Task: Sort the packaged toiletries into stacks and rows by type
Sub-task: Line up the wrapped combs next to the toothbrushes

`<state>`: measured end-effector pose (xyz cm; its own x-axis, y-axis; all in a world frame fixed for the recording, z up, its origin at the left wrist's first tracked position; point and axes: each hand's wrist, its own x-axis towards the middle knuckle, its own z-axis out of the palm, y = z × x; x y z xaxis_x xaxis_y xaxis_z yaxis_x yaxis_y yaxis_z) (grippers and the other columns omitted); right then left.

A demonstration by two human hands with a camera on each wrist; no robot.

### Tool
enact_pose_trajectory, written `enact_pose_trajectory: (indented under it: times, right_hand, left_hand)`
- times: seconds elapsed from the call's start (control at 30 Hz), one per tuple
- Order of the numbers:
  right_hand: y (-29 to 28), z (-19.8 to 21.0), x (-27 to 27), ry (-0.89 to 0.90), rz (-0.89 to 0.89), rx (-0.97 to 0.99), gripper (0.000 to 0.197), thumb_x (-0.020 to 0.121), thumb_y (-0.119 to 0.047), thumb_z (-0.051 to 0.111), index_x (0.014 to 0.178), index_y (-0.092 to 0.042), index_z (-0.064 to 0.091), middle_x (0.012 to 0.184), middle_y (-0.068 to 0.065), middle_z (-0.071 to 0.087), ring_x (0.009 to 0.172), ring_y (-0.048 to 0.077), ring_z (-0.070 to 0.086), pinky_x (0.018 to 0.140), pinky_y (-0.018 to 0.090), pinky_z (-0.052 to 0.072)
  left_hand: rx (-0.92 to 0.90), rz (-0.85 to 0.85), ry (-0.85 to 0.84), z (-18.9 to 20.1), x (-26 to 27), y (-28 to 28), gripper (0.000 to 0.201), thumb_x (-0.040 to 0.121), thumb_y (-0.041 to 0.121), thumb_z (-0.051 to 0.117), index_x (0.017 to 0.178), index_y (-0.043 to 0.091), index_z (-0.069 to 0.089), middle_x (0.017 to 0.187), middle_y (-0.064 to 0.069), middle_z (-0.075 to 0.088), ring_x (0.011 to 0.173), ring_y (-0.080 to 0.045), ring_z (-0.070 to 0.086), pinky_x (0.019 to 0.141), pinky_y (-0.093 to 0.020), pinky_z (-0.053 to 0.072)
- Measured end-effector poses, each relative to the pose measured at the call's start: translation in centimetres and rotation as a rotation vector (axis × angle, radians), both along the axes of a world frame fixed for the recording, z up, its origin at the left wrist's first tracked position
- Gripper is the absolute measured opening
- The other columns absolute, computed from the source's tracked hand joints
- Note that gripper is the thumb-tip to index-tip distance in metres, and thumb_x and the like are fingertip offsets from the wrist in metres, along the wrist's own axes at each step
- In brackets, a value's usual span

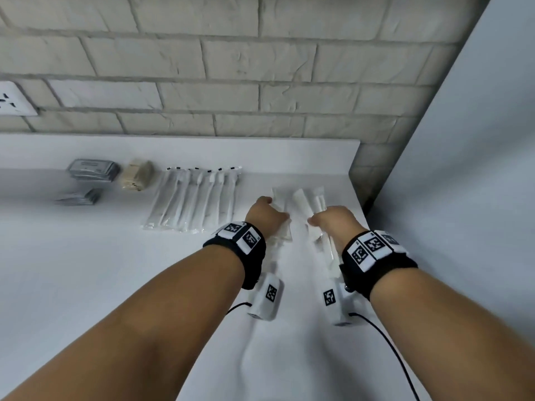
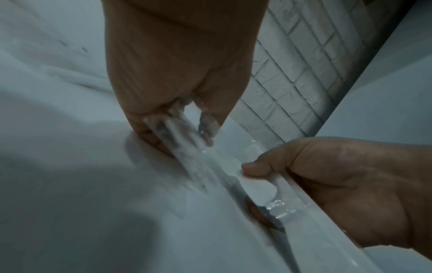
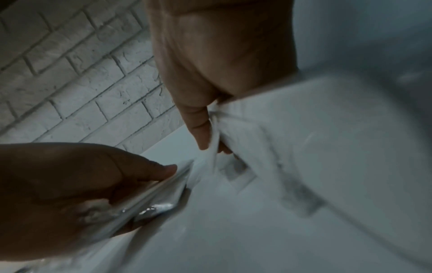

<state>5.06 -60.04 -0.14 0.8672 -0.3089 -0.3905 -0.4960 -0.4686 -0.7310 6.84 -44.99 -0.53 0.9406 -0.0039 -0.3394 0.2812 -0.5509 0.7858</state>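
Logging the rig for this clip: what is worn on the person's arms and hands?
Both forearms are bare, no sleeves or gloves. Each wrist carries a black band topped with white tiles printed with black square codes. A white camera box hangs under each band, also coded, with a thin black cable trailing off.

No words or numbers can be read. The wristbands (image 1: 373,248) carry only black-and-white square codes, and print on the grey packets (image 1: 92,169) far left is blurred.
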Motion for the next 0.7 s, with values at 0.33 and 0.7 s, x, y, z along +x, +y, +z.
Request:
enact_pose_trajectory:
  times: [0.33, 0.7]
  right_hand:
    - [-1.5, -0.4, 5.3, 0.081, 0.326, -0.468, 0.050, 0.083, -0.043, 0.058, 0.126, -0.018, 0.053, 0.130, 0.013, 0.046, 0.120, 0.034, 0.047, 0.093, 0.035, 0.043]
    - [1.5, -1.1, 5.1, -0.202, 0.716, -0.742, 0.041, 0.089, -0.010, 0.052, 0.122, -0.033, 0.059, 0.123, 0.005, 0.048, 0.113, 0.029, 0.050, 0.092, 0.041, 0.047]
  left_hand:
    - [0.100, -0.105, 0.071, -0.5, 4.4, 2.0, 0.038, 0.093, 0.004, 0.050, 0.130, 0.008, 0.055, 0.126, -0.010, 0.058, 0.114, -0.028, 0.058, 0.101, -0.038, 0.047]
    - [0.499, -0.426, -0.062, -0.8, 2.8, 1.4, 0.072, 0.063, 0.043, 0.085, 0.115, 0.009, 0.048, 0.103, -0.002, 0.059, 0.091, -0.019, 0.057, 0.072, -0.026, 0.043]
